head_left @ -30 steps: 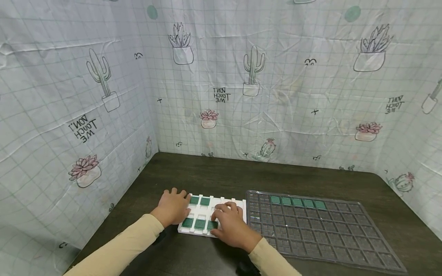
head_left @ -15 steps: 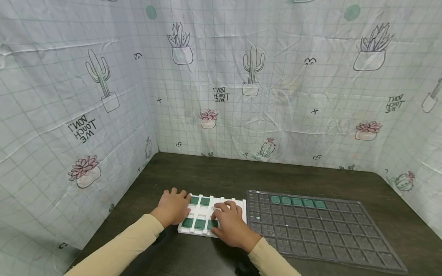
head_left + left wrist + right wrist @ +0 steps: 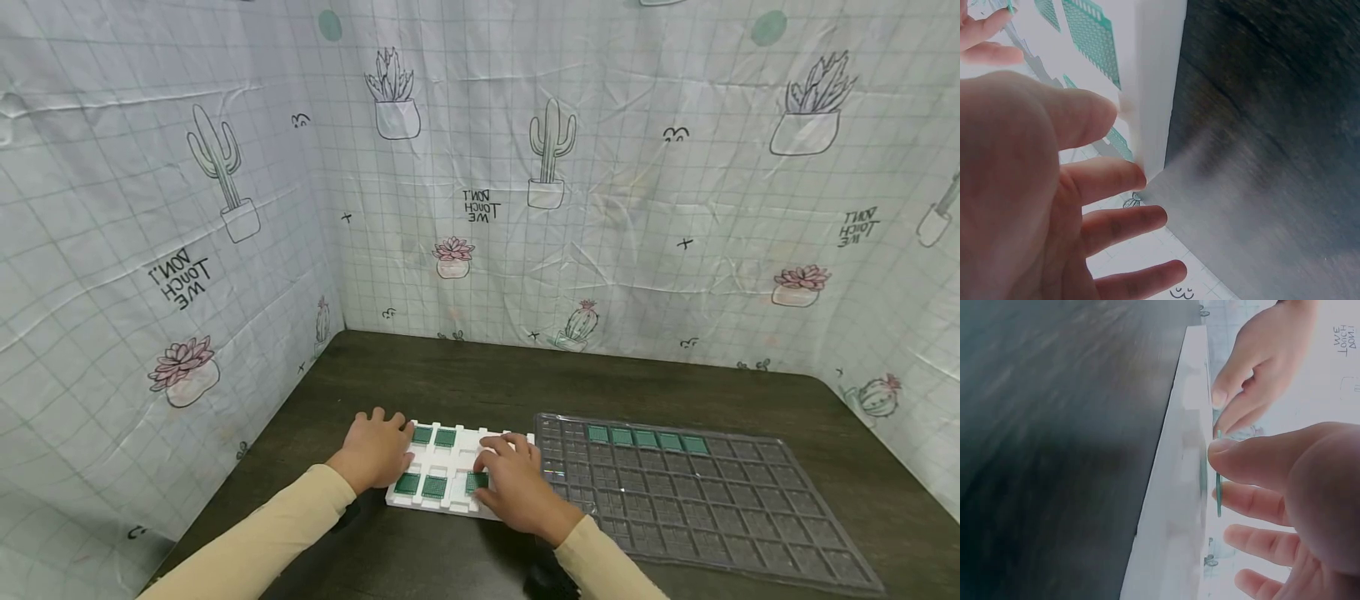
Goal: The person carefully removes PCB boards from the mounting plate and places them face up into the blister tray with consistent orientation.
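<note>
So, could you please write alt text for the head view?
A person's right hand pinches a green board over a white tray of similar boards, while the left hand touches the tray's left end. A clear compartmented tray with five green boards lies to the right.

Tight left, roomy right.
Left hand point(image 3: 372, 452) blocks left end of white tray point(image 3: 441, 458), right hand point(image 3: 519, 490) its right half; gap between. Air free over clear tray point(image 3: 697, 492); patterned cloth point(image 3: 495, 308) bounds far side.
</note>
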